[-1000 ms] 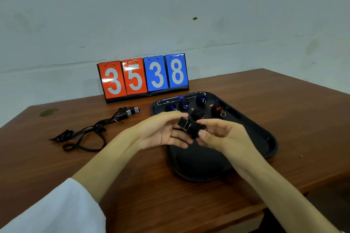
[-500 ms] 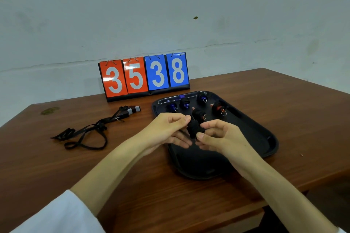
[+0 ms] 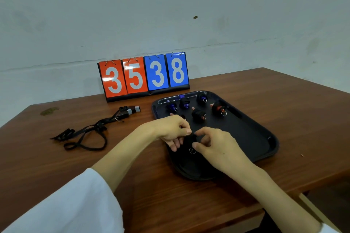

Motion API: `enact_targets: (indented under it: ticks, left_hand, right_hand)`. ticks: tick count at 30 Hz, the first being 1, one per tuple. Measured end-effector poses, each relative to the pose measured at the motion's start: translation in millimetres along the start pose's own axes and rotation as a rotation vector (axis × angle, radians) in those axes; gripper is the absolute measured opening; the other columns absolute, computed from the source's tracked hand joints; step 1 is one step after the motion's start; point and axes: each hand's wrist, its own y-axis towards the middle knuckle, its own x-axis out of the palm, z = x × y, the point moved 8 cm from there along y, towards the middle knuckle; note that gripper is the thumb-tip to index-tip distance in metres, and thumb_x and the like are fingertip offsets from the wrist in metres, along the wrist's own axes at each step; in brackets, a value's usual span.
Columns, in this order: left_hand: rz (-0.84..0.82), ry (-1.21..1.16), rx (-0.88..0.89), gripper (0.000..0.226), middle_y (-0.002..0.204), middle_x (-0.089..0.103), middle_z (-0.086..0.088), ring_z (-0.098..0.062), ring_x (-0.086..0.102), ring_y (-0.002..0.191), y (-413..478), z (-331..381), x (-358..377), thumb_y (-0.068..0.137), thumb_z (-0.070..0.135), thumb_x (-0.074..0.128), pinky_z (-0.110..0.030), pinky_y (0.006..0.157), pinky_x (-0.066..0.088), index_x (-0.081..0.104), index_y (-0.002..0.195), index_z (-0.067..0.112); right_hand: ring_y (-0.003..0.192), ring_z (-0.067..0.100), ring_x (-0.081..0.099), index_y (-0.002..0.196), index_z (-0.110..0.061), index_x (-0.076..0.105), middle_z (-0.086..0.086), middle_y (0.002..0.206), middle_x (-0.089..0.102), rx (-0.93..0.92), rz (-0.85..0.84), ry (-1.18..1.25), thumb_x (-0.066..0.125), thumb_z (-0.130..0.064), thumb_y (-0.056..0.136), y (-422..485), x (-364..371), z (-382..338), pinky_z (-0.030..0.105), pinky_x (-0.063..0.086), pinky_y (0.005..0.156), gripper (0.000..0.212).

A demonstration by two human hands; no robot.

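A small black rolled strap bundle [image 3: 190,141] with a metal ring hanging under it sits between my two hands, just above the black tray [image 3: 265,147]. My left hand [image 3: 171,130] pinches its left side with thumb and fingertips. My right hand [image 3: 217,145] pinches its right side, fingers curled. Most of the bundle is hidden by my fingers. Several similar rolled bundles [image 3: 198,114] with blue or red parts and rings lie at the tray's far end.
A flip scoreboard [image 3: 144,75] reading 3538 stands at the table's back edge. A loose black strap [image 3: 85,134] with a buckle lies left of the tray. The table's front edge runs near my right forearm.
Both hands have lowered with the bundle toward the tray and closed in around it. The bundle's square end no longer sticks up, and a ring now hangs below.
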Motion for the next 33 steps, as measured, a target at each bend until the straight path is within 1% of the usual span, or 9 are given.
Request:
enact_targets:
  ticks: [4,10,14,19,22,25,27,30,33]
  left_hand:
    - [0.051,-0.027,-0.007,0.02,0.073,0.058,-0.009,-0.005,0.059,0.039,1.6,-4.2,-0.7,0.1,0.02,0.04,-0.014,0.043,0.048,0.054,0.103,0.005]
    - [0.103,0.079,-0.021,0.031,0.076,0.065,-0.009,-0.017,0.063,0.051,-1.2,-0.3,-5.1,0.096,0.028,0.05,-0.02,0.044,0.052,0.06,0.11,0.002]
    - [0.259,0.068,-0.034,0.032,0.079,0.065,-0.007,-0.011,0.057,0.043,-14.3,-10.8,-36.6,0.096,0.031,0.048,-0.018,0.039,0.047,0.055,0.12,0.011]
    - [0.516,-0.037,-0.138,0.021,0.078,0.067,-0.008,-0.015,0.06,0.052,-47.8,-65.7,-107.7,0.094,0.023,0.054,-0.019,0.043,0.048,0.064,0.103,0.007]
    - [0.641,-0.022,-0.054,0.012,0.081,0.066,-0.003,-0.012,0.06,0.059,-58.4,-72.7,-116.2,0.092,0.016,0.056,-0.019,0.05,0.049,0.065,0.099,0.013]
    - [0.577,0.116,0.145,0.015,0.091,0.063,0.013,0.003,0.058,0.079,-56.6,-38.8,-87.2,0.091,0.016,0.057,-0.016,0.075,0.048,0.065,0.096,0.028]
    - [0.482,0.19,0.228,0.017,0.097,0.061,0.017,0.008,0.053,0.082,-49.5,-17.5,-61.9,0.092,0.019,0.056,-0.009,0.076,0.041,0.067,0.103,0.026]
    - [0.441,0.264,0.252,0.022,0.107,0.066,0.007,-0.001,0.059,0.089,-35.2,-2.7,-41.3,0.094,0.02,0.052,-0.016,0.08,0.045,0.066,0.11,0.02]
    - [0.458,0.218,0.195,0.019,0.096,0.07,0.003,-0.009,0.063,0.09,-24.6,-4.5,-35.3,0.093,0.019,0.053,-0.027,0.085,0.05,0.07,0.102,0.017]
  right_hand:
    - [0.089,0.009,0.058,0.122,-0.025,0.057,-0.01,0.092,0.06,0.021,0.013,0.008,0.057,-0.027,0.087,0.3,-5.3,1.1,0.018,0.042,0.076,0.035]
    - [0.079,0.01,0.057,0.101,-0.021,0.066,-0.007,0.084,0.06,0.013,0.072,-0.064,0.06,-0.044,0.082,-5.3,-8.8,-9.8,0.023,0.045,0.069,0.031]
    - [0.08,0.007,0.055,0.106,-0.022,0.065,-0.012,0.079,0.054,0.034,0.051,-0.031,0.062,-0.045,0.082,-5.0,-10.3,-6.4,0.019,0.042,0.071,0.034]
    - [0.079,0.004,0.052,0.111,-0.024,0.063,-0.016,0.076,0.05,0.042,0.023,-0.05,0.06,-0.043,0.084,0.3,-9.0,-5.2,0.017,0.04,0.072,0.034]
    - [0.08,0.004,0.052,0.109,-0.024,0.062,-0.013,0.086,0.053,0.049,0.104,-0.015,0.059,-0.033,0.086,8.2,-16.5,-4.3,0.017,0.039,0.069,0.025]
    - [0.075,0.001,0.052,0.096,-0.027,0.062,-0.011,0.088,0.056,0.016,0.212,0.03,0.058,-0.027,0.086,11.4,-24.0,-11.0,0.011,0.037,0.061,0.011]
    - [0.072,0.002,0.054,0.086,-0.027,0.06,-0.01,0.083,0.059,0.034,0.198,-0.007,0.057,-0.035,0.085,12.0,-19.5,-14.2,0.017,0.043,0.061,0.009]
    - [0.071,0.007,0.057,0.086,-0.026,0.055,-0.01,0.076,0.06,0.093,0.099,-0.116,0.057,-0.052,0.08,10.9,-4.5,-12.4,0.026,0.048,0.064,0.027]
    - [0.075,0.01,0.059,0.094,-0.027,0.053,-0.01,0.08,0.06,0.097,0.084,-0.167,0.059,-0.054,0.079,8.7,0.5,-12.8,0.028,0.05,0.066,0.031]
